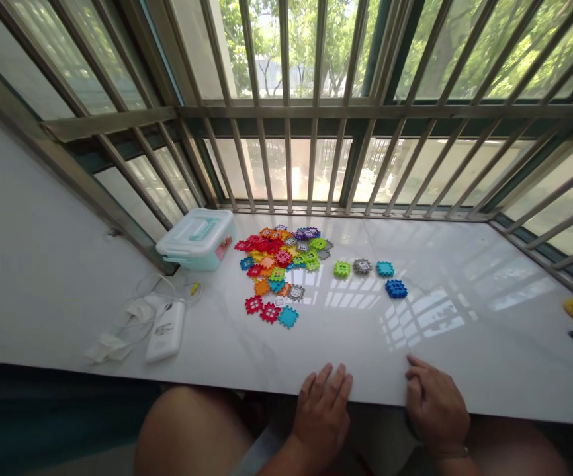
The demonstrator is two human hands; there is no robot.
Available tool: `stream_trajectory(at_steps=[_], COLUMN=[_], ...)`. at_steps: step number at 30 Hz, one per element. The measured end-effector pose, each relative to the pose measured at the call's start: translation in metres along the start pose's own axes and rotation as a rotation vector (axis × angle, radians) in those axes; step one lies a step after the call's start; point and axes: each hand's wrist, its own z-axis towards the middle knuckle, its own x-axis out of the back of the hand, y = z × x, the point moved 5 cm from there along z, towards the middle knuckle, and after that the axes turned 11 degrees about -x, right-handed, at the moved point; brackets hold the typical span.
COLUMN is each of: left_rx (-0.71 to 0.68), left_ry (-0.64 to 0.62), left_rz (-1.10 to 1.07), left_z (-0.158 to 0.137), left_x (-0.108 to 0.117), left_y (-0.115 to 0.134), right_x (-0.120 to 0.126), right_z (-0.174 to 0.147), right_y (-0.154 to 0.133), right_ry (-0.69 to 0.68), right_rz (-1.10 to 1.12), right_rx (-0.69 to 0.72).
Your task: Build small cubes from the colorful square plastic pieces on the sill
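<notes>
White tabletop (351,344); tile row (362,266) running left-right; left hand (322,410) flat, unclasped; right hand (438,406) curled, grip unclear.

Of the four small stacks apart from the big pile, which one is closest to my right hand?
The dark blue stack of notched tiles; it sits nearer your right hand than the green, gray and teal stacks lined up farther back.

Lays left hand (323,403) palm down, with fingers (336,383) slightly spread, pointing forward! Curls right hand (435,403) loosely, index finger (419,363) stretching ahead and inward! Holds both hands apart, left knee (182,416) bent alongside!
</notes>
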Motion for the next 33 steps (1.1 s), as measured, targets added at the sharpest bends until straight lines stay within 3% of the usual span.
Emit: stream_trajectory(at_steps=[6,9,13,16,19,22,25,30,33], left_rx=[-0.041,-0.045,-0.087,-0.12,-0.044,0.074,0.136,0.222,0.235], left_ry=[-0.034,-0.094,-0.177,-0.096,0.008,0.089,0.121,0.068,0.063], left_rz=[-0.054,-0.234,-0.44,-0.419,-0.353,-0.305,-0.207,-0.1,-0.118], left_z=[0.009,0.026,0.071,0.113,0.144,0.153,0.147,0.128,0.121], left_x=[0.017,0.033,0.058,0.075,0.079,0.068,0.05,0.022,0.011], left_y=[-0.004,-0.025,-0.078,-0.133,-0.187,-0.231,-0.259,-0.285,-0.294], right_x=[0.0,-0.001,0.0,0.002,0.003,-0.003,-0.016,-0.089,-0.137], right_z=[-0.001,-0.001,-0.001,0.002,0.015,0.045,0.092,0.175,0.205], right_y=[0.001,0.001,0.001,-0.001,-0.013,-0.048,-0.102,-0.2,-0.231], right_ry=[0.002,-0.008,-0.012,-0.015,-0.059,-0.179,-0.181,-0.268,-0.256], right_rz=[0.004,-0.005,-0.017,-0.037,-0.064,0.056,0.17,0.31,0.305], right_rx=[0.005,-0.002,-0.015,-0.02,-0.02,0.072,0.104,0.155,0.121])
